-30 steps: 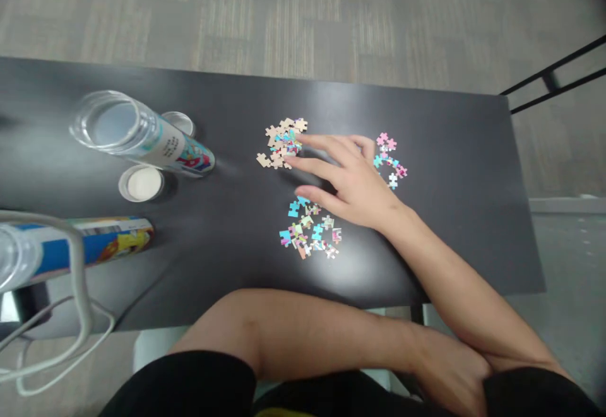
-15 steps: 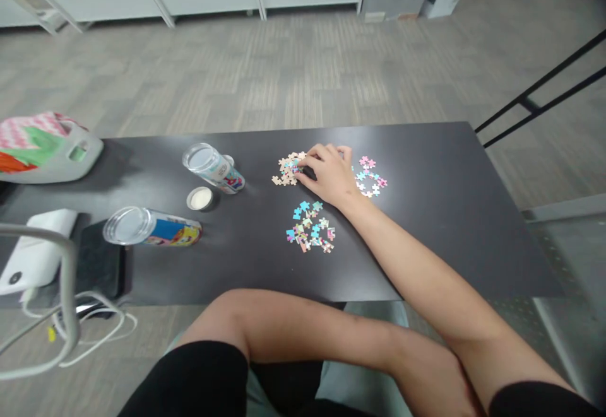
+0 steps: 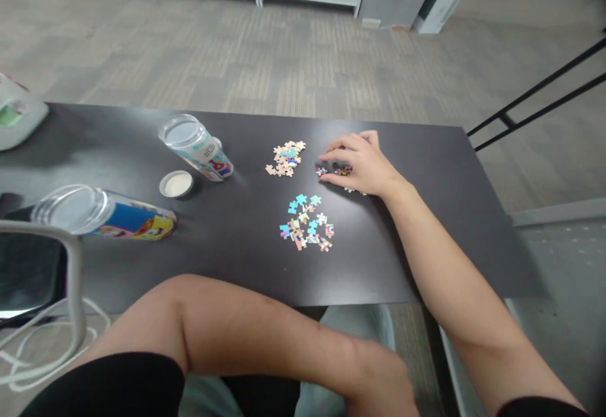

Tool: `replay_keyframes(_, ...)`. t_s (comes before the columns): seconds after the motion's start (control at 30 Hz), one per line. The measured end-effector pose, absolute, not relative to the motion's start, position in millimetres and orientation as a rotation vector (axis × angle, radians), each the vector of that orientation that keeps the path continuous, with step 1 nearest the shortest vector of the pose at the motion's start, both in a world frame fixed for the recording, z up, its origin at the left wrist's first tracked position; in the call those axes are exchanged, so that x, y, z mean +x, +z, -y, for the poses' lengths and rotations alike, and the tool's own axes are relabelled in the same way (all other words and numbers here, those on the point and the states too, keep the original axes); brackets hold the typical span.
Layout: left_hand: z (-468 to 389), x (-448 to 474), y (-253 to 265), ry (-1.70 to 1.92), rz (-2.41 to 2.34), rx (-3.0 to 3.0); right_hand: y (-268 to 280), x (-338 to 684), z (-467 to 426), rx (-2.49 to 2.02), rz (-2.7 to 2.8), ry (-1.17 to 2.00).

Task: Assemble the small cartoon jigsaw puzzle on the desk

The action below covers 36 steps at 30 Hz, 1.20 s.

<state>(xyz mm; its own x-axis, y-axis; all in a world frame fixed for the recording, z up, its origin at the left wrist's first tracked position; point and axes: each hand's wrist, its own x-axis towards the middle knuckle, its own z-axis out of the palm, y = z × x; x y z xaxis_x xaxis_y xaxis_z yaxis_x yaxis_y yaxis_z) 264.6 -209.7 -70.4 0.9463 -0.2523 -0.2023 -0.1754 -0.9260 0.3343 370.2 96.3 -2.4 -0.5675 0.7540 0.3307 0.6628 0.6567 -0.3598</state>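
Over the right part of the dark table, my right hand [image 3: 362, 163] has thumb and fingertips closed around a small jigsaw piece [image 3: 321, 171]. Beneath its palm lie more jigsaw pieces [image 3: 343, 170], mostly covered by the hand. To its left is a pile of jigsaw pieces [image 3: 285, 159], many with the plain beige side up. Nearer my body, a loose cluster of colourful pieces [image 3: 303, 218] is spread out. My left arm crosses low in front of me; my left hand [image 3: 384, 376] is at the bottom edge, its fingers out of sight.
Two clear-topped printed canisters, one light [image 3: 197, 147] and one blue and yellow [image 3: 127, 216], stand on the left of the table [image 3: 237, 240]. A round white lid [image 3: 177, 184] lies between them. A white carton-like container [image 3: 19, 114] and pale cables [image 3: 52, 341] are farther left.
My right hand has moved right from the beige pile to above the right-hand pieces, with a piece at its fingertips. The camera view has shifted, and my left hand shows lower right.
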Motion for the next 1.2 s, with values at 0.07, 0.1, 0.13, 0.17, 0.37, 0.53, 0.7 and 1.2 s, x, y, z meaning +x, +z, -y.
replay_keyframes(0.07,208,262,-68,-0.375,0.623,2.570,-3,377,-99,-1.166,2.365,0.267)
replay_keyframes(0.1,208,261,-68,-0.387,0.702,2.509,-4,377,-100,-1.197,2.338,0.257)
replay_keyframes(0.13,208,260,-68,-0.401,0.728,2.484,-5,375,-100,-1.221,2.321,0.244)
replay_keyframes(0.17,210,259,-69,-0.414,0.725,2.482,-5,372,-99,-1.237,2.316,0.232)
replay_keyframes(0.37,223,260,-76,-0.514,0.678,2.516,-7,367,-95,-1.321,2.366,0.208)
replay_keyframes(0.53,231,260,-82,-0.534,0.634,2.610,-9,374,-99,-1.464,2.232,0.149)
replay_keyframes(0.7,239,264,-89,-0.464,0.580,2.688,1,338,-81,-1.325,2.393,0.194)
replay_keyframes(1.2,273,270,-126,-0.230,0.471,2.782,-7,292,-79,-1.393,2.282,0.116)
